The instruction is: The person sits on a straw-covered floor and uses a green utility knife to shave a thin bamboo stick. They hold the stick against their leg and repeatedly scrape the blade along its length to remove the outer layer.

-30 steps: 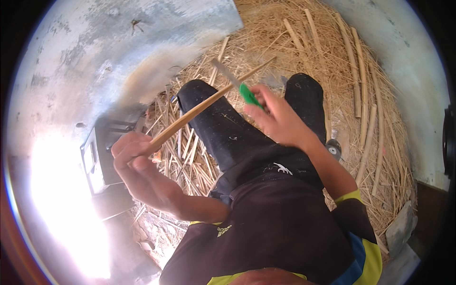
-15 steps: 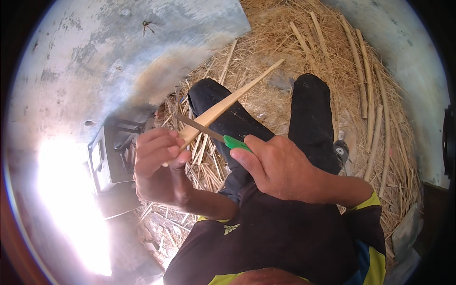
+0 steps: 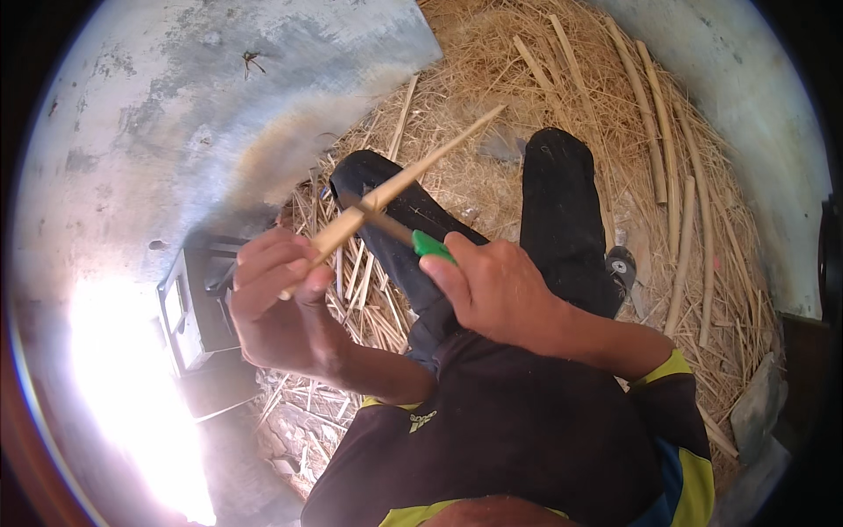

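Observation:
My left hand grips the near end of a pale wooden strip, which looks like split bamboo. The strip slants away up and to the right, tapering to a thin far end above my legs. My right hand is wrapped round the green handle of a knife. Its narrow, brownish blade crosses the strip a short way beyond my left fingers and appears to touch it. Part of the handle is hidden inside my right fist.
Shavings and thin slivers cover the floor around my black-trousered legs. Several long poles lie to the right, beside a pale wall. A dark box-like object stands on the left near a bright patch of light.
The knife blade has shifted along the strip, away from my left fingers. The strip has turned slightly in my left hand. The whole view has moved a little.

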